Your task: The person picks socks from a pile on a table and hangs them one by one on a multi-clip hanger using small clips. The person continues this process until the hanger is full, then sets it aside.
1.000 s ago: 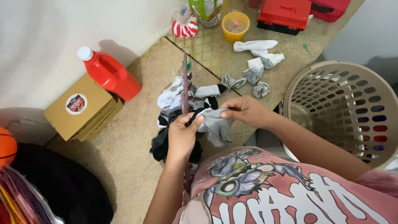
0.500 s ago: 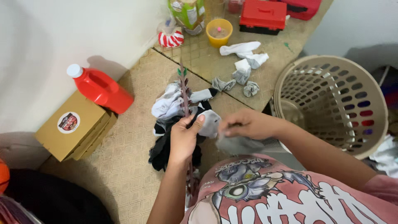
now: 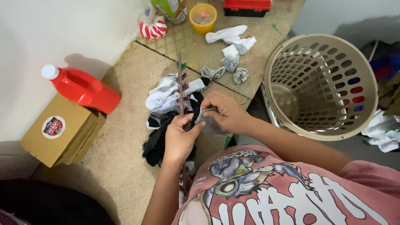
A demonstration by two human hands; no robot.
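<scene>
Both hands met over a grey sock, just above the heap of black and white socks on the patterned floor mat. The left hand had its thumb and fingers pinched on one end of the sock, beside a thin dark-red rod with side pegs that stood up through the heap. The right hand was curled closed around the other end, so the sock sat bunched between the two hands. It looked like the step of rolling or folding one sock. The next move probably called for a firm grip while the cloth was turned. A few small balled socks lay further away, near the beige laundry basket.
</scene>
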